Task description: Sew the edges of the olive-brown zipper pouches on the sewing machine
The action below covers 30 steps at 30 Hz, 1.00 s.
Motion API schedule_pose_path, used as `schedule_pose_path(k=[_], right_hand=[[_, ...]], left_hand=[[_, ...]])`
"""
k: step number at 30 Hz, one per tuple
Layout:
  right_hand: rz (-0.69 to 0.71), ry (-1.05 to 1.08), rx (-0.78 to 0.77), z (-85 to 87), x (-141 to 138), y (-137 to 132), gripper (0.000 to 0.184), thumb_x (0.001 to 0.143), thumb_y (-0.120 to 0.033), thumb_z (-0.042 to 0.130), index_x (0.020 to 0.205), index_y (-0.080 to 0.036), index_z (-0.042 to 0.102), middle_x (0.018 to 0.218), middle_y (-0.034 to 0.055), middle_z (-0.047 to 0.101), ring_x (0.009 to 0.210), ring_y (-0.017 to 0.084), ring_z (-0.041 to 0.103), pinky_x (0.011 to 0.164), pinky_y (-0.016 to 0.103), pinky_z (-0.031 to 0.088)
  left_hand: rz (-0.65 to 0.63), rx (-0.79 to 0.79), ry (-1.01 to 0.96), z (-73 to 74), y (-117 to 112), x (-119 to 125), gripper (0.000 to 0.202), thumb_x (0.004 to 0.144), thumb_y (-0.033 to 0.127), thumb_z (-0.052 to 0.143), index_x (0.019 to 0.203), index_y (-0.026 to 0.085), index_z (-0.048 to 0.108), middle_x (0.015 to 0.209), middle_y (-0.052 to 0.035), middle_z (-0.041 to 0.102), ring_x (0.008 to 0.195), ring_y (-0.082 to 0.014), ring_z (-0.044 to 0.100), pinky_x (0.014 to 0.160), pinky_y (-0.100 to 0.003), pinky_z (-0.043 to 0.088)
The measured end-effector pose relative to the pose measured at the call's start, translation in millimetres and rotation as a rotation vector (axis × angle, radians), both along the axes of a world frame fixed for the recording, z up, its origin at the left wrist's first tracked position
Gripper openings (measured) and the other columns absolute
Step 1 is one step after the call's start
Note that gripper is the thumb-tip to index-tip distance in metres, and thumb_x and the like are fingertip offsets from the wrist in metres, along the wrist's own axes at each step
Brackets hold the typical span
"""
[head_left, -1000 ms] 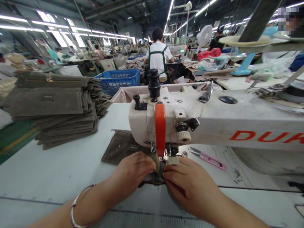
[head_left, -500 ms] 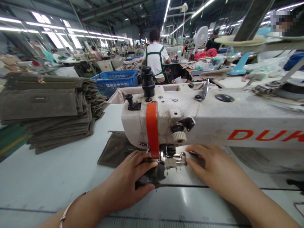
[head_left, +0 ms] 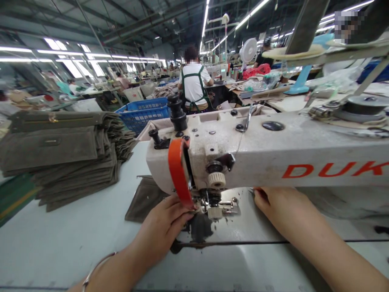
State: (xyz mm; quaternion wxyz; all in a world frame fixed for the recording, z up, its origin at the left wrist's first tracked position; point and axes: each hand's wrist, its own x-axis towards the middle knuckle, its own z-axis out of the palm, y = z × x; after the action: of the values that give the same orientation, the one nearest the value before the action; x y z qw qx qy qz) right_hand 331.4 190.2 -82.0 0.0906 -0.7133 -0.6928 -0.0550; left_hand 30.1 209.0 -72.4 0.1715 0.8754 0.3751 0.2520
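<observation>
Grey-brown fabric piece (head_left: 144, 198) lies flat on the pale bench (head_left: 88, 243), just beyond and to the left of the left hand (head_left: 165, 221), which covers its near right part; the rest of it runs behind the hand and under the head of the sewing machine (head_left: 261, 140). Left thumb and fingertips are narrow, nearly meeting beside the needle area, just under the orange guard (head_left: 178, 172); whether they pinch the fabric or only press on it I cannot tell; a thin bracelet (head_left: 97, 266) circles that wrist. Right hand (head_left: 282, 205) is well apart from the fabric, beneath the machine's arm and over the metal plate (head_left: 240, 227); its fingers are curled, a small shiny tip shows at them, and what they hold, if anything, I cannot tell. Dark worn patches mark the plate between the two hands; farther left on the bench stands a tall stack of similar grey-brown pieces (head_left: 67, 156); behind it sits a blue basket (head_left: 142, 117), and near that a co-worker in a white shirt (head_left: 193, 85) faces away.
</observation>
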Motion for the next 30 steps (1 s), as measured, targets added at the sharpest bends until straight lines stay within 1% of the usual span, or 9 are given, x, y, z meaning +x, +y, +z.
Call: schedule_pose_path(k=[4, 7, 10, 13, 15, 19, 21, 27, 30], right_hand=[[0.184, 0.249, 0.008, 7.2, -19, -12, 0.029, 0.100, -0.034, 0.034, 0.106, -0.019, 0.058, 0.085, 0.0102, 0.071, 0.072, 0.029, 0.067, 0.059, 0.035, 0.039], [0.400, 0.476, -0.092, 14.7, -47, -21, 0.023, 0.101, -0.028, 0.031, 0.105, -0.021, 0.052, 0.083, 0.0044, 0.068, 0.071, 0.024, 0.065, 0.059, 0.033, 0.040], [0.550, 0.479, -0.089, 17.8, -66, -23, 0.016, 0.094, -0.017, 0.038, 0.098, -0.020, 0.053, 0.091, 0.0061, 0.065, 0.081, 0.025, 0.063, 0.068, 0.035, 0.045], [0.671, 0.433, -0.083, 15.9, -72, -20, 0.022, 0.092, -0.010, 0.042, 0.101, -0.022, 0.059, 0.107, 0.0070, 0.064, 0.096, 0.025, 0.060, 0.079, 0.037, 0.047], [0.676, 0.397, -0.087, 13.3, -74, -18, 0.023, 0.093, -0.011, 0.043, 0.102, -0.022, 0.061, 0.107, 0.0070, 0.065, 0.095, 0.025, 0.060, 0.078, 0.037, 0.048], [0.589, 0.333, -0.083, 9.6, -79, -20, 0.020, 0.093, -0.011, 0.042, 0.094, -0.017, 0.061, 0.092, 0.0088, 0.065, 0.084, 0.025, 0.060, 0.074, 0.039, 0.050], [0.612, 0.321, -0.065, 9.2, -81, -20, 0.022, 0.092, -0.009, 0.042, 0.092, -0.017, 0.062, 0.096, 0.0097, 0.066, 0.087, 0.026, 0.060, 0.076, 0.040, 0.050], [0.641, 0.328, 0.035, 7.5, -81, -16, 0.038, 0.088, -0.006, 0.043, 0.120, -0.020, 0.058, 0.105, 0.0104, 0.065, 0.090, 0.027, 0.059, 0.076, 0.042, 0.052], [0.635, 0.317, 0.041, 6.5, -81, -16, 0.040, 0.086, -0.005, 0.043, 0.118, -0.020, 0.061, 0.104, 0.0106, 0.066, 0.089, 0.027, 0.059, 0.075, 0.042, 0.052]], left_hand=[[-0.008, -0.067, 0.006, -0.6, -1, -2, 0.027, 0.098, 0.016, 0.048, 0.116, 0.026, 0.065, 0.115, -0.0016, 0.065, 0.107, -0.0164, 0.060, 0.099, -0.029, 0.048], [-0.025, -0.072, 0.020, -1.2, -1, -2, 0.029, 0.099, 0.016, 0.046, 0.119, 0.026, 0.064, 0.124, -0.0020, 0.062, 0.113, -0.0171, 0.057, 0.103, -0.032, 0.045], [-0.024, -0.067, 0.017, -1.1, 0, -2, 0.026, 0.098, 0.016, 0.048, 0.115, 0.026, 0.065, 0.123, -0.0018, 0.062, 0.113, -0.0174, 0.057, 0.104, -0.033, 0.044], [-0.032, -0.086, 0.004, -1.1, 0, -2, 0.023, 0.098, 0.016, 0.048, 0.109, 0.025, 0.067, 0.118, -0.0015, 0.064, 0.110, -0.0168, 0.059, 0.101, -0.031, 0.046], [-0.039, -0.087, 0.002, -1.5, 0, -2, 0.023, 0.098, 0.016, 0.048, 0.107, 0.025, 0.067, 0.115, -0.0012, 0.065, 0.108, -0.0167, 0.060, 0.101, -0.030, 0.047], [-0.041, -0.052, -0.023, -3.1, 0, -2, 0.022, 0.097, 0.015, 0.049, 0.106, 0.025, 0.067, 0.112, -0.0005, 0.067, 0.105, -0.0163, 0.061, 0.098, -0.029, 0.049], [-0.045, -0.042, -0.024, -3.7, 1, -1, 0.023, 0.097, 0.015, 0.049, 0.105, 0.025, 0.068, 0.111, -0.0007, 0.068, 0.105, -0.0166, 0.062, 0.097, -0.029, 0.050], [-0.066, -0.017, -0.044, -3.2, 2, -1, 0.025, 0.097, 0.015, 0.047, 0.109, 0.023, 0.068, 0.116, -0.0030, 0.067, 0.109, -0.0175, 0.061, 0.099, -0.031, 0.050], [-0.064, -0.038, -0.043, -1.1, 1, 0, 0.024, 0.097, 0.016, 0.048, 0.106, 0.022, 0.068, 0.115, -0.0042, 0.067, 0.108, -0.0185, 0.062, 0.098, -0.033, 0.052]])
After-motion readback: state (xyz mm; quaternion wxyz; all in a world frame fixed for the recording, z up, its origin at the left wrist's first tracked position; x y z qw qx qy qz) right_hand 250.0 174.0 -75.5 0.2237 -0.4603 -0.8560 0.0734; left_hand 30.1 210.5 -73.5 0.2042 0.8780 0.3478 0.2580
